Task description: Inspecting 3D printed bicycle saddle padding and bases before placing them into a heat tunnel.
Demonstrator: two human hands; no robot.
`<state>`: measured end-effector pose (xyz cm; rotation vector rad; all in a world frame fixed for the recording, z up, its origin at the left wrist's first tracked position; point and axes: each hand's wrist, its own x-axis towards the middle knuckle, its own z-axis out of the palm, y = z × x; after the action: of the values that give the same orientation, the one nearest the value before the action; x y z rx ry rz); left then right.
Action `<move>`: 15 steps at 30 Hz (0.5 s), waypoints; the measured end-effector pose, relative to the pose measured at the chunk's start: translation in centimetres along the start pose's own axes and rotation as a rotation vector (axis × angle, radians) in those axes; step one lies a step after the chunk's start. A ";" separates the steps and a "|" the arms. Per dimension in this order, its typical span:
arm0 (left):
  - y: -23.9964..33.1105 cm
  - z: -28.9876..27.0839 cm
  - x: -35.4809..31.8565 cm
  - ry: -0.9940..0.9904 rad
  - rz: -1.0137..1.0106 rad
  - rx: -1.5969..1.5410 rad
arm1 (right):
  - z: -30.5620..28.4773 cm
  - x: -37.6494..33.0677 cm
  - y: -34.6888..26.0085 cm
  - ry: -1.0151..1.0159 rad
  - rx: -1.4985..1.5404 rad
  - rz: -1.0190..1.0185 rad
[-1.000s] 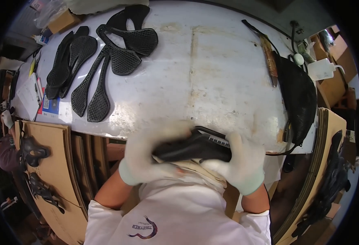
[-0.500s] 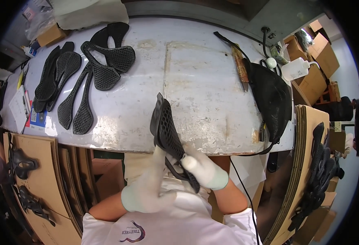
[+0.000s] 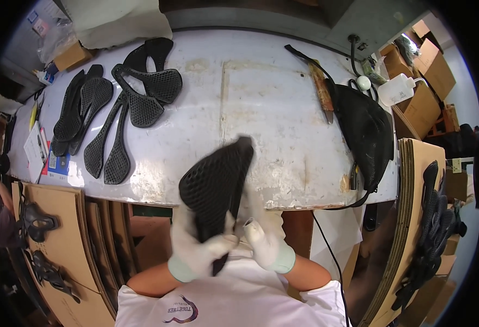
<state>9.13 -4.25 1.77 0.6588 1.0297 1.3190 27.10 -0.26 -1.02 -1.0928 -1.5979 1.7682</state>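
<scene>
A black latticed saddle (image 3: 212, 185) is being held at a tilt in front of the white shirt (image 3: 245, 297), its upper part being seen over the near edge of the white table (image 3: 283, 136). Its narrow upper tip is being pointed away from the body and slightly to the right, and its outline is being softened by blur. Its lower part is being clasped by the left hand (image 3: 196, 250), on which a pale glove is being worn; the thumb is being laid across the saddle, while the other fingers are being partly hidden, so whether they are being spread or pressed together cannot be told. The right hand (image 3: 264, 242), also gloved, is being held just beside the saddle, its thumb being set apart from the other fingers; these are being blurred, and whether the saddle is being touched or pinched by them cannot be told. At the table's left, more black saddles (image 3: 147, 111) are being seen in overlapping groups. At its right, a black bag (image 3: 363, 131) is being flanked by a worn brown tool (image 3: 321, 90), and a white bottle (image 3: 396, 90) is being seen beyond
</scene>
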 end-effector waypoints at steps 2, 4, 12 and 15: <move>1.6 -0.9 0.6 0.029 -0.142 -0.072 | -0.8 0.2 -0.6 0.134 0.061 -0.044; 2.2 -2.4 0.6 -0.062 -0.244 -0.054 | -1.3 0.6 -0.4 0.423 0.130 -0.213; 2.2 -3.2 0.0 -0.369 -0.546 -0.166 | -6.7 1.1 -5.6 -0.138 -0.155 -0.327; 2.2 -3.6 -0.1 -0.422 -0.521 -0.120 | -6.7 1.2 -4.7 -0.163 -0.202 -0.550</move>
<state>4.93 -4.58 2.11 0.5020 0.7037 0.7374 31.38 5.29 3.39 -0.5163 -1.9742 1.3735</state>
